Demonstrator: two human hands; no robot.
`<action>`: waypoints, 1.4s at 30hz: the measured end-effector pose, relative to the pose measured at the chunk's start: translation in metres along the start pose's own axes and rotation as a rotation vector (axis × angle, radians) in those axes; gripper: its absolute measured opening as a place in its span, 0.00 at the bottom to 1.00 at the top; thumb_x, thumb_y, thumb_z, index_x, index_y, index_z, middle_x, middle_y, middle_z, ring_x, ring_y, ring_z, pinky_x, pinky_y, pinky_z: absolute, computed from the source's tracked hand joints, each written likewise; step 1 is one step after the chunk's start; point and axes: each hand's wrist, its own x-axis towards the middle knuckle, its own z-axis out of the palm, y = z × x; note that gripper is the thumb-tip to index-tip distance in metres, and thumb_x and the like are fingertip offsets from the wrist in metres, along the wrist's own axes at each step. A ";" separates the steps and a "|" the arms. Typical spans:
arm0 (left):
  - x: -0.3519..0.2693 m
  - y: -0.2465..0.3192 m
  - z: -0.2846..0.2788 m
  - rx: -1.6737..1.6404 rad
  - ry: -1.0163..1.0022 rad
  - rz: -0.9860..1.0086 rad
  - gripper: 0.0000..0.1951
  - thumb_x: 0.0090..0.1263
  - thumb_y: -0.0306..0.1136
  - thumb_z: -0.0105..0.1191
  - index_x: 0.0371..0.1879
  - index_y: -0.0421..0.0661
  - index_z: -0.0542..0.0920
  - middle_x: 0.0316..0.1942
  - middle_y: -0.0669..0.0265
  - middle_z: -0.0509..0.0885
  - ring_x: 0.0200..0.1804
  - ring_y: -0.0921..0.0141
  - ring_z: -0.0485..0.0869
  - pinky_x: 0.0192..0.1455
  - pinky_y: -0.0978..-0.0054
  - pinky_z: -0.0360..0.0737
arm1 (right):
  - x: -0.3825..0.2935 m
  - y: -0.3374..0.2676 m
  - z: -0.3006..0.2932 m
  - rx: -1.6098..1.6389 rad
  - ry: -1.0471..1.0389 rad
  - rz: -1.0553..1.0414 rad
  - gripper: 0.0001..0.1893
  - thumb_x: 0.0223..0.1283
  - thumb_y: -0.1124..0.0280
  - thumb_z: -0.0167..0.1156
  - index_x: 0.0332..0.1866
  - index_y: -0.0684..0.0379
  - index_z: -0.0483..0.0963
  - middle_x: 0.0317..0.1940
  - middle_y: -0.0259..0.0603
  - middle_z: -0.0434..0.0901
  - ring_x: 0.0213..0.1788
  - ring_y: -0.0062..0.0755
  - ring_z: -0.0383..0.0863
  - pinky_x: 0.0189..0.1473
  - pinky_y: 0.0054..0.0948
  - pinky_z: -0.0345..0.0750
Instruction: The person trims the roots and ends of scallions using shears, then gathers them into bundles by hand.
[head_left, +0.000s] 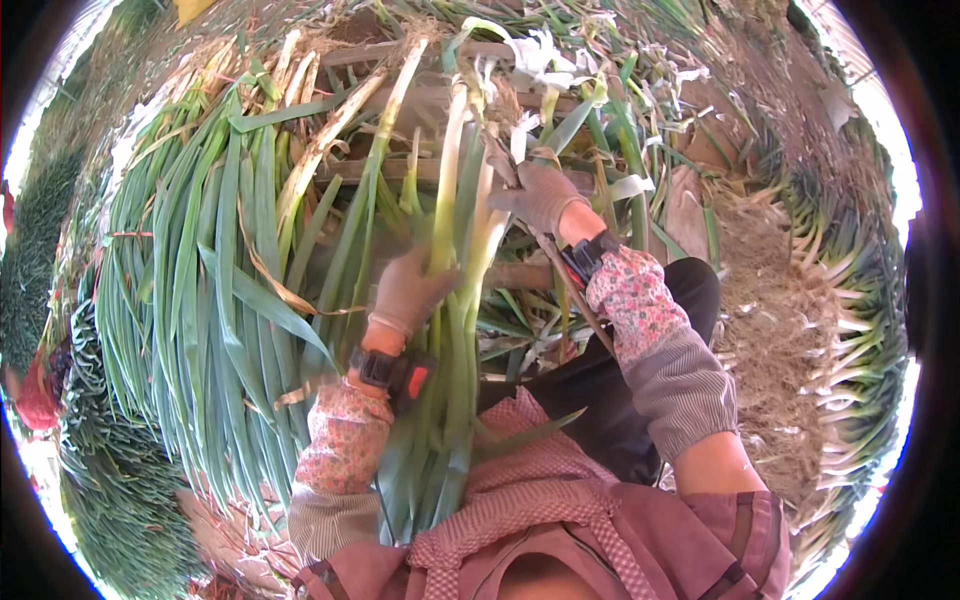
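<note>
My left hand (412, 289), in a thin glove, is closed around the green part of several long leeks or large green onions (448, 187), whose pale stems and roots point away from me. My right hand (540, 196), also gloved, is at the pale stems near the root end, and a long thin wooden stick or handle (574, 289) runs from under it toward my lap. Whether its fingers grip the stick or a stem is hard to tell. White peeled skins (544, 60) lie beyond the roots. The leaves of the held stalks hang over my lap.
A thick pile of unpeeled stalks (217, 247) lies at the left, on wooden slats (525, 275). At the right, more stalks (855, 322) lie in a row with their tangled roots (780, 360) toward me. Stripped leaves litter the ground ahead. A red bundle (37, 397) is at the far left.
</note>
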 end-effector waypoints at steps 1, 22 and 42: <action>0.000 -0.003 -0.001 0.000 0.001 0.001 0.24 0.60 0.46 0.68 0.50 0.42 0.84 0.39 0.49 0.88 0.42 0.51 0.86 0.47 0.61 0.80 | 0.006 0.002 0.004 0.012 0.038 -0.034 0.30 0.55 0.47 0.62 0.40 0.72 0.81 0.36 0.60 0.85 0.42 0.55 0.87 0.49 0.43 0.81; -0.043 0.029 -0.014 0.195 -0.036 0.098 0.21 0.66 0.48 0.62 0.50 0.44 0.80 0.35 0.50 0.85 0.37 0.53 0.85 0.44 0.57 0.80 | -0.016 -0.006 -0.006 0.099 0.000 0.002 0.31 0.55 0.45 0.61 0.38 0.72 0.81 0.32 0.57 0.85 0.39 0.52 0.87 0.48 0.41 0.80; -0.048 0.058 0.009 0.836 -0.055 -0.027 0.21 0.66 0.45 0.60 0.48 0.44 0.72 0.33 0.51 0.87 0.36 0.48 0.87 0.40 0.51 0.83 | -0.062 -0.002 -0.004 0.006 -0.064 0.042 0.29 0.56 0.47 0.65 0.46 0.68 0.77 0.36 0.63 0.83 0.43 0.61 0.85 0.48 0.46 0.78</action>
